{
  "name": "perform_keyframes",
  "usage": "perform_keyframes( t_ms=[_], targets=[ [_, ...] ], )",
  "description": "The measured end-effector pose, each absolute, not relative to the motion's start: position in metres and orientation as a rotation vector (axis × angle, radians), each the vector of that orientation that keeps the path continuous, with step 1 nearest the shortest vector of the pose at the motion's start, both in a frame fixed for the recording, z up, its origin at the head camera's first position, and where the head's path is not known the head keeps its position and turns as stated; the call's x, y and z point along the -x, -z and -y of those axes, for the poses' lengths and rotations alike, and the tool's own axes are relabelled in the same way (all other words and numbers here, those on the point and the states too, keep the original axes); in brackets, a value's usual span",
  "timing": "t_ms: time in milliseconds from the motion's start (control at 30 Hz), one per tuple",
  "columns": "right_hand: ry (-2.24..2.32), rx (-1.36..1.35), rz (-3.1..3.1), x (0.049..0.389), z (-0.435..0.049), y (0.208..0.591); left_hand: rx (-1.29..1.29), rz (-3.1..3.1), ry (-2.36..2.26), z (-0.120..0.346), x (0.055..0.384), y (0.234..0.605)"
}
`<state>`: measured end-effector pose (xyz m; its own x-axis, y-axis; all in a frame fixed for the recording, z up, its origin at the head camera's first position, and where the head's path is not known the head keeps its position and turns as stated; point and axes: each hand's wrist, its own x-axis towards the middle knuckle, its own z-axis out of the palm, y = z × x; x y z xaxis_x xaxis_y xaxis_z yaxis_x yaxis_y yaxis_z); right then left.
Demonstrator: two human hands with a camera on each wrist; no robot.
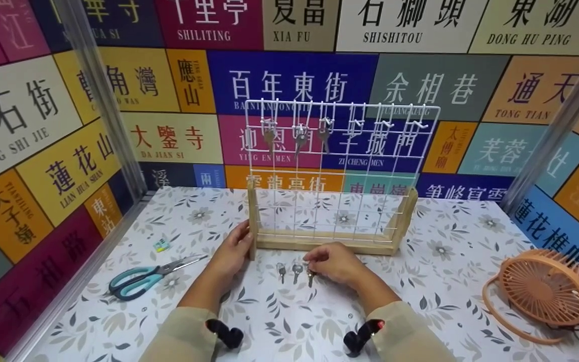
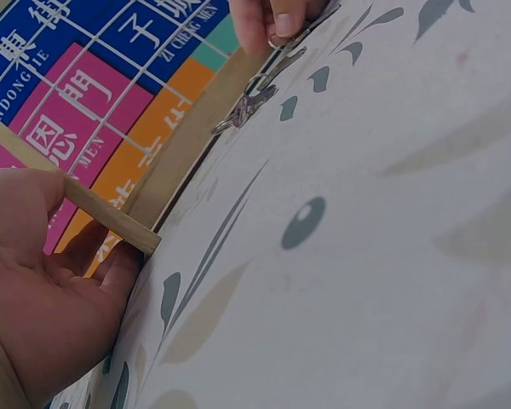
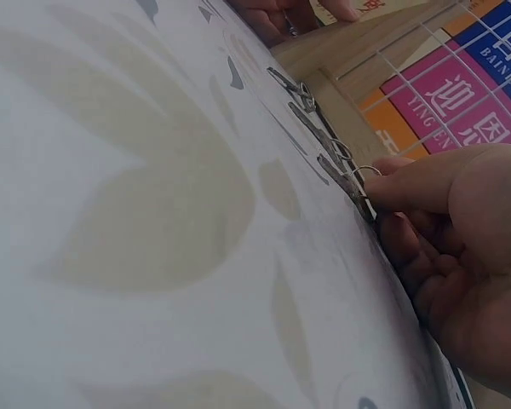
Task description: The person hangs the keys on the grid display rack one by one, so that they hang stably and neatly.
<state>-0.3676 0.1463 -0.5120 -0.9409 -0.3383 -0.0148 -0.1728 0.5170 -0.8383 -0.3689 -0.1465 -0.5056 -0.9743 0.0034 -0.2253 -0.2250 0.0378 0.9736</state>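
Evidently, the head view recorded one rack (image 1: 337, 174) bearing three hung keys (image 1: 299, 138), three loose keys (image 1: 297, 273) before its base, one pair of scissors (image 1: 138, 281) at left and one fan (image 1: 546, 289) at right. The right hand (image 1: 337, 264) pinched the rightmost loose key (image 1: 310, 280), which lay just left of and below its fingertips. Wall panels (image 1: 209, 20) read SHILITING and SHISHITOU. In the left wrist view, the left hand (image 2: 60, 281) was clamped round the rack's left post (image 2: 111, 213); ZI CHENG MEN was legible. In the right wrist view, thumb and finger met on the key's ring (image 3: 368, 169); YING EN was readable.
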Motion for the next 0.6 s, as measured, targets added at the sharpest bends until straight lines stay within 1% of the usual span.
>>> perform_keyframes(
  t_ms=[100,300,433,600],
  targets=[
    [1.515,0.352,-2.524,0.368,-0.148,0.513,0.221,-2.147,-2.062,0.147,0.37,0.507],
    [1.976,0.135,-2.277,0.371,-0.149,0.507,0.164,-2.163,-2.085,0.148,0.371,0.511],
    [2.171,0.103,-2.13,0.372,-0.148,0.493,0.154,-2.173,-2.085,0.148,0.371,0.511],
    [2.298,0.144,-2.042,0.367,-0.148,0.468,0.187,-2.188,-2.072,0.147,0.37,0.51]
  ],
)
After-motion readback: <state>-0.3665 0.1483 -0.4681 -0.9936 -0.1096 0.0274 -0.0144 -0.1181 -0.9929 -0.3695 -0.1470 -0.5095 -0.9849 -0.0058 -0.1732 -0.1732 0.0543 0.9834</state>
